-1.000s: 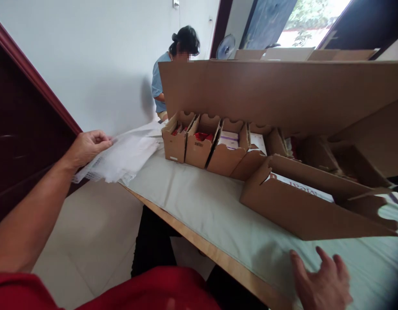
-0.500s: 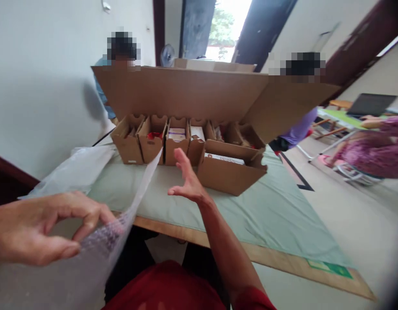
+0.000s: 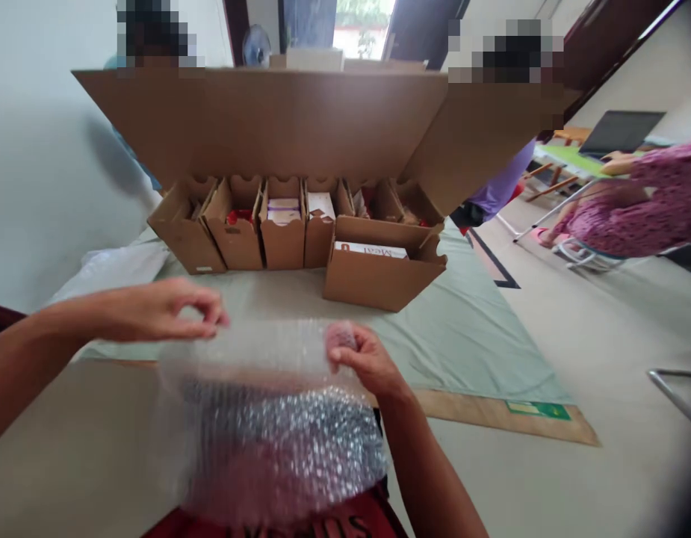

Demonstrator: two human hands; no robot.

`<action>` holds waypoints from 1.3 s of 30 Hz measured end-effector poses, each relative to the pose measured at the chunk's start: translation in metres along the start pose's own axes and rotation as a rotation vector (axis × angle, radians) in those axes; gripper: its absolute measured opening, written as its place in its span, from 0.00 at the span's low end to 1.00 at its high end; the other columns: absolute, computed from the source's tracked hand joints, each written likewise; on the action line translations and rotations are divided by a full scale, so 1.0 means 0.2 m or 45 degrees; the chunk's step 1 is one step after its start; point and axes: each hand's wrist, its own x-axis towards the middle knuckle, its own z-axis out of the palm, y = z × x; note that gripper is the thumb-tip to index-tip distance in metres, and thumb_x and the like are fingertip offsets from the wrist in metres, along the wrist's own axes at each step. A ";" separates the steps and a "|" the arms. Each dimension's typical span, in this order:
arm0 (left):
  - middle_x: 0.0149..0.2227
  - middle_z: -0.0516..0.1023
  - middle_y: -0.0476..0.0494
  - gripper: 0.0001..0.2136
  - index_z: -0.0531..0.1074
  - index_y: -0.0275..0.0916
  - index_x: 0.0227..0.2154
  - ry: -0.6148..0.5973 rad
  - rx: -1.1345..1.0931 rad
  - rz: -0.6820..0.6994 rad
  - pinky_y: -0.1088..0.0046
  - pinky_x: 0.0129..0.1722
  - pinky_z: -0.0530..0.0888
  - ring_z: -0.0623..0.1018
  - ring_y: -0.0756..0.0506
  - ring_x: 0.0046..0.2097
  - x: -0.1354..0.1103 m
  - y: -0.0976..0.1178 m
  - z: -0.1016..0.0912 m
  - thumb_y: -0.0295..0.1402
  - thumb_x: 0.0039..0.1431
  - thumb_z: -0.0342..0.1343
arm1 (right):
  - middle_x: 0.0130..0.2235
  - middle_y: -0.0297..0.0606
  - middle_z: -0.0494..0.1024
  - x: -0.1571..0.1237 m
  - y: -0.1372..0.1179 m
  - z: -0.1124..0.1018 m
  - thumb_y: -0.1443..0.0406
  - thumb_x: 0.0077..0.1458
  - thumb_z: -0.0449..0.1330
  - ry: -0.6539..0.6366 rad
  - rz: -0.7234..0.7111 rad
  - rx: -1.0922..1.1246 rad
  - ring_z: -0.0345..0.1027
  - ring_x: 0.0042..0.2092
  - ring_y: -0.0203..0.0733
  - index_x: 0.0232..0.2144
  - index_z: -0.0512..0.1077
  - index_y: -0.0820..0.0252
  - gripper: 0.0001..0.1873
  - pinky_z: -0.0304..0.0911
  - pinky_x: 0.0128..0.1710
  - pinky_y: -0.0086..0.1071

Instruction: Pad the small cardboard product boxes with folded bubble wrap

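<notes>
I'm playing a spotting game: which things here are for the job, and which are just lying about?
Probably for the job:
- bubble wrap, between left hand and right hand
- pale plastic pile
- maybe the open cardboard boxes

Probably just about:
- fan
- dark laptop

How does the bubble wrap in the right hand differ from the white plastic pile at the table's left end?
The bubble wrap is held up by the right hand; the white plastic pile rests on the table. The bubble wrap lets the red shirt show through, while the white plastic pile looks cloudier. Both are pale.
</notes>
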 end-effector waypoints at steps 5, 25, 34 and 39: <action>0.52 0.82 0.43 0.14 0.79 0.49 0.42 0.036 0.006 -0.040 0.57 0.52 0.73 0.77 0.36 0.56 0.50 0.08 0.31 0.42 0.53 0.61 | 0.24 0.27 0.69 0.08 0.06 -0.16 0.50 0.46 0.69 0.497 -0.038 -0.376 0.60 0.24 0.33 0.38 0.72 0.60 0.23 0.60 0.25 0.29; 0.71 0.57 0.24 0.26 0.63 0.37 0.65 -0.074 0.152 -0.418 0.31 0.66 0.53 0.58 0.26 0.71 0.37 0.32 0.97 0.41 0.68 0.51 | 0.48 0.50 0.79 0.13 0.27 -0.43 0.58 0.59 0.56 1.053 -0.182 -1.772 0.70 0.47 0.53 0.50 0.73 0.62 0.20 0.61 0.47 0.45; 0.72 0.57 0.31 0.26 0.62 0.40 0.67 -0.050 0.188 -0.240 0.39 0.69 0.53 0.55 0.30 0.73 0.50 0.32 1.04 0.42 0.70 0.47 | 0.66 0.55 0.67 0.25 0.39 -0.10 0.61 0.64 0.57 0.328 -0.140 -1.951 0.60 0.65 0.59 0.61 0.69 0.65 0.25 0.59 0.60 0.50; 0.73 0.56 0.33 0.27 0.61 0.41 0.69 -0.033 0.295 -0.357 0.40 0.69 0.50 0.54 0.29 0.73 0.31 0.14 1.01 0.43 0.71 0.46 | 0.67 0.52 0.66 0.07 0.42 -0.32 0.56 0.68 0.51 0.424 -0.054 -2.020 0.55 0.69 0.57 0.64 0.66 0.64 0.28 0.52 0.65 0.51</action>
